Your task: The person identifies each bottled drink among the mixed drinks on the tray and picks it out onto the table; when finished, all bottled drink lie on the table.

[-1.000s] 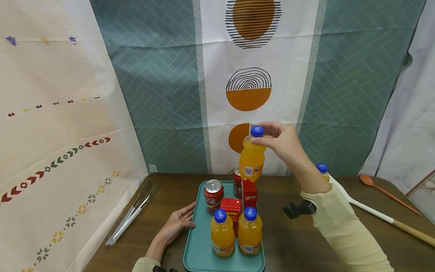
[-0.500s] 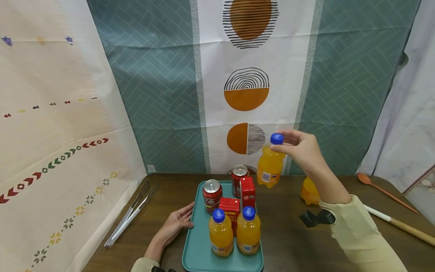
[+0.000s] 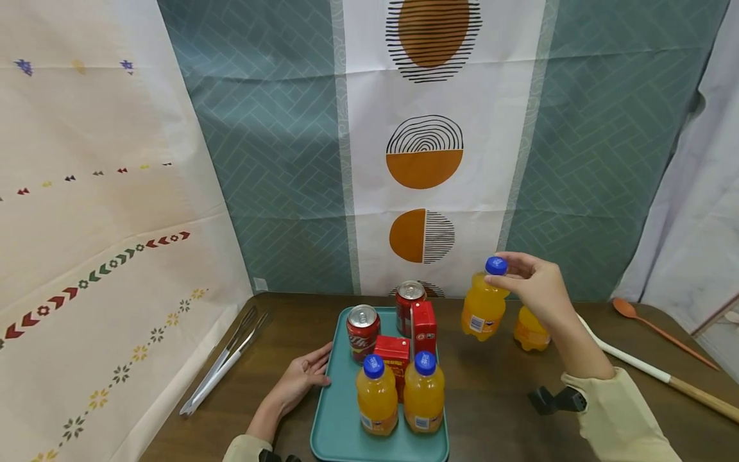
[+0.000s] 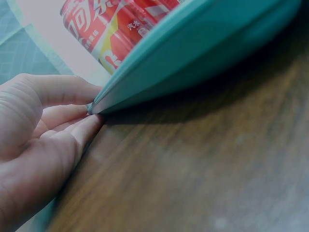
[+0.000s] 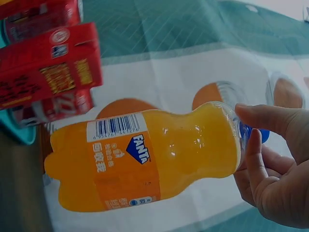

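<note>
Your right hand [image 3: 541,287] pinches a Fanta bottle [image 3: 484,307] right of the tray [image 3: 339,423]; your left hand [image 3: 300,382] pinches the tray's left rim.

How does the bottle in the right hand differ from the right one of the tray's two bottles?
The held bottle is pinched near its top by the right hand; no hand touches the tray bottle. The held bottle is off the tray, to its right; the tray bottle stands on it, nearer the head camera. Both have orange contents and blue caps.

orange bottle [image 3: 484,307], blue cap [image 3: 496,265], teal tray [image 3: 336,417], green line-patterned cloth [image 3: 271,167]
</note>
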Available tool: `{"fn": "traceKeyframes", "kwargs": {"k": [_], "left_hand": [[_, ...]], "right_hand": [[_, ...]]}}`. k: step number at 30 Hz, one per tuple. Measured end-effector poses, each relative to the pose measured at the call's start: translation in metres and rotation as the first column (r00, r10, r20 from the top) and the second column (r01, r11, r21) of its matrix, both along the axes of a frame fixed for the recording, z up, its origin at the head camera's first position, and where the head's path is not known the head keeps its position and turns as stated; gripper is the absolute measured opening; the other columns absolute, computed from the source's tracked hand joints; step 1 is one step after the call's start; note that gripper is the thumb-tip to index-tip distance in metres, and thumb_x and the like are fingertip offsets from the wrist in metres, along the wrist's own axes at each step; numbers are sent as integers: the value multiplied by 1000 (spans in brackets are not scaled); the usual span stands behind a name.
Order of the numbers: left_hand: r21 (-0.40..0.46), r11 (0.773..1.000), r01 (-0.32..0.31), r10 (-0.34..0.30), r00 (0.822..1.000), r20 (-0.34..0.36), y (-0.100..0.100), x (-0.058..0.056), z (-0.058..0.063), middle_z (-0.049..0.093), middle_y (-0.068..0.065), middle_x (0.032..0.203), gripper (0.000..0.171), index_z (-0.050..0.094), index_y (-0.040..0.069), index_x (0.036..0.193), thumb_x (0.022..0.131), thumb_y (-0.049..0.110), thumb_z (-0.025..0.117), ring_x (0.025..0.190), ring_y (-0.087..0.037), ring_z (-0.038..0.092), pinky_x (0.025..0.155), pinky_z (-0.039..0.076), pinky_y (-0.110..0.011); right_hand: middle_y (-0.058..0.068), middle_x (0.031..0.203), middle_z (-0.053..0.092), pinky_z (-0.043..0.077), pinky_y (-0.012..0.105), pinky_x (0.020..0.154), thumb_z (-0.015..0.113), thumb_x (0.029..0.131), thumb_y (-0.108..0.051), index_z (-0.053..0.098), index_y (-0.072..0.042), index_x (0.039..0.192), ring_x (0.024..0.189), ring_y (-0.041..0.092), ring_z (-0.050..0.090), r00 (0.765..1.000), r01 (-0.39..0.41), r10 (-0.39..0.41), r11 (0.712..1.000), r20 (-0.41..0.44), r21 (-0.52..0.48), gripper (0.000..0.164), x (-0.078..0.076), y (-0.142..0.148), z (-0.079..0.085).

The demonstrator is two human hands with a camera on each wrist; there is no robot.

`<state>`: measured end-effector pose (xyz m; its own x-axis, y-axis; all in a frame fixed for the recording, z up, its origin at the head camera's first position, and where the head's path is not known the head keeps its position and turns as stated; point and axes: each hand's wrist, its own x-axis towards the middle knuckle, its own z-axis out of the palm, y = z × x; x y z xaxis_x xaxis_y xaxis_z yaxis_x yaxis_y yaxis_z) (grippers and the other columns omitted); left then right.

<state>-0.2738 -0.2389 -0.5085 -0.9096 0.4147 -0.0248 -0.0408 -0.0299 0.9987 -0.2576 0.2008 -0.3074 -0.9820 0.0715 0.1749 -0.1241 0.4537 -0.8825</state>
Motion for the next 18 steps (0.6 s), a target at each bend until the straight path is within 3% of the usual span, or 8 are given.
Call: {"fn": "traceKeyframes", "kwargs": {"k": [2, 9, 14, 18], "left_hand": [[0, 1000, -3, 3, 1000, 1, 0, 0, 1, 14, -31, 158, 82, 17, -12, 150, 83, -9, 64, 147, -42, 14, 105, 44, -16], [-18, 1000, -1, 1, 1000, 1, 0, 1, 3, 13, -31, 158, 81, 16, -13, 150, 84, -8, 63, 146, -41, 14, 104, 44, -14], [-21, 1000, -9, 9, 1000, 2, 0, 0, 2, 14, -31, 158, 80, 16, -12, 151, 85, -9, 63, 147, -40, 16, 104, 44, -15], [-10, 1000, 3, -3, 1000, -9, 0, 0, 2, 13, -32, 158, 81, 16, -13, 150, 85, -9, 63, 146, -42, 14, 106, 43, -17]], "right_hand": [[-30, 96, 61, 50, 17, 86, 73, 83, -47, 58, -10, 133, 88, -12, 60, 1000, 15, -15, 1000, -2, -8, 64, -1, 4, -8], [-29, 97, 59, 49, 8, 81, 75, 82, -43, 59, -8, 132, 82, -18, 61, 993, 115, -117, 992, -24, -59, 63, -7, 15, -35], [3, 117, 68, 47, 1, 74, 75, 84, -38, 59, -5, 132, 77, -20, 58, 988, 146, -148, 988, -38, -50, 60, -13, 17, -49], [22, 133, 60, 47, 1, 73, 73, 85, -39, 59, -5, 133, 75, -21, 55, 987, 159, -160, 986, -21, -44, 61, -15, 17, -57]]}}
